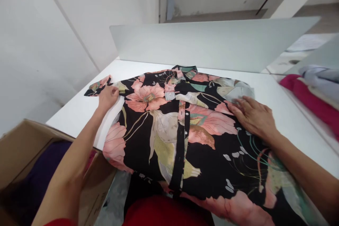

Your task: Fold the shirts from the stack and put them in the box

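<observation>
A black floral shirt [164, 130] with large pink and pale flowers lies front up, its collar at the far side and its lower hem hanging over the near edge of the table. My left hand [108, 97] is closed, fingers curled, on the sleeve at the left, which sticks out over the white surface. One sleeve [196, 97] is folded across the chest, its cuff near the front placket. My right hand [255, 116] rests flat on the shirt's right side by that fold, fingers stretched out. The placket lies partly open below the chest.
The white table [280, 102] has an upright pale panel [206, 42] along its back. To the left, a cardboard box [29, 130] holds dark purple cloth [43, 166]. Folded garments, one magenta [308, 95], lie at the right. A white wall stands at the left.
</observation>
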### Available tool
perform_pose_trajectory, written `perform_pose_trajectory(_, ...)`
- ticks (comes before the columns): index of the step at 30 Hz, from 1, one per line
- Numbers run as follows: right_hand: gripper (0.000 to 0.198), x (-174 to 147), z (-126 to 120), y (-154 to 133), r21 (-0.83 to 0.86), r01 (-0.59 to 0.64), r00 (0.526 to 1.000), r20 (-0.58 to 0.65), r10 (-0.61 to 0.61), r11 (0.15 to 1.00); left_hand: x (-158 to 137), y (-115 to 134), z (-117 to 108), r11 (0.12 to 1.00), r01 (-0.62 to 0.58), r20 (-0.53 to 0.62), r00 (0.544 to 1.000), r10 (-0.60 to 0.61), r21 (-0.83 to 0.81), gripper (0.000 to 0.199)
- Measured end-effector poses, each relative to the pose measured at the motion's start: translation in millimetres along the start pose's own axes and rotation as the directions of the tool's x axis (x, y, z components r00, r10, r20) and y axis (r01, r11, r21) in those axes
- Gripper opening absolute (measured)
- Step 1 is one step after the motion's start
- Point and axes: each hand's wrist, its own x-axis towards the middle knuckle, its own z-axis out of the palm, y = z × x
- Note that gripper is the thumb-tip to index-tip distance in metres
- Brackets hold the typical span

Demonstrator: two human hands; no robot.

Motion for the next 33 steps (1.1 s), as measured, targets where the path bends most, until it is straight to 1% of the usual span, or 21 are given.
perform_pose_trajectory(1,0.07,1,-7,-5,0.033,-0.023,1.0,-0.004,0.023,0.999,-6,0,4,0.999,-0.031,-0.023,0.999,0.031,-0.006,0.032)
perform_pose_trajectory(3,0.07,7,-20,-18,0.104,-0.014,1.0,-0.018,0.016,0.995,-15,4,12,0.993,-0.115,-0.066,0.991,0.113,-0.022,0.034)
perform_pose_trajectory(6,0.062,29,-38,-47,0.2,0.104,0.994,-0.055,-0.094,0.974,-23,14,24,0.978,-0.202,-0.088,0.976,0.197,-0.048,0.032)
perform_pose_trajectory(9,0.05,61,-47,-86,0.245,0.236,0.972,-0.05,-0.231,0.94,-26,22,32,0.978,-0.203,-0.088,0.976,0.198,-0.051,0.031)
perform_pose_trajectory(12,0.043,94,-45,-130,0.277,0.303,0.95,-0.016,-0.31,0.912,-28,24,37,0.98,-0.192,-0.095,0.978,0.187,-0.05,0.031)
perform_pose_trajectory(14,0.041,113,-38,-158,0.314,0.313,0.943,0.012,-0.334,0.896,-30,23,38,0.981,-0.186,-0.124,0.976,0.177,-0.061,0.03)
perform_pose_trajectory(16,0.041,129,-30,-181,0.349,0.325,0.932,0.038,-0.36,0.879,-31,23,38,0.981,-0.177,-0.151,0.975,0.164,-0.077,0.028)
perform_pose_trajectory(18,0.039,140,-21,-198,0.366,0.355,0.913,0.061,-0.403,0.86,-32,22,39,0.979,-0.181,-0.158,0.973,0.166,-0.089,0.028)
perform_pose_trajectory(21,0.033,150,-10,-213,0.345,0.392,0.891,0.088,-0.446,0.853,-32,23,41,0.976,-0.19,-0.16,0.972,0.172,-0.107,0.027)
perform_pose_trajectory(23,0.031,154,-6,-216,0.308,0.397,0.891,0.095,-0.443,0.865,-32,22,41,0.975,-0.175,-0.167,0.974,0.151,-0.136,0.025)
perform_pose_trajectory(28,0.039,160,0,-216,0.262,0.42,0.883,0.102,-0.458,0.869,-30,20,40,0.97,-0.101,-0.179,0.982,0.061,-0.222,0.022)
perform_pose_trajectory(30,0.04,161,0,-216,0.275,0.412,0.885,0.108,-0.454,0.869,-30,20,40,0.968,-0.083,-0.179,0.983,0.04,-0.238,0.021)
perform_pose_trajectory(33,0.034,164,-1,-217,0.322,0.355,0.9,0.135,-0.414,0.878,-29,20,40,0.965,-0.074,-0.176,0.984,0.029,-0.252,0.021)
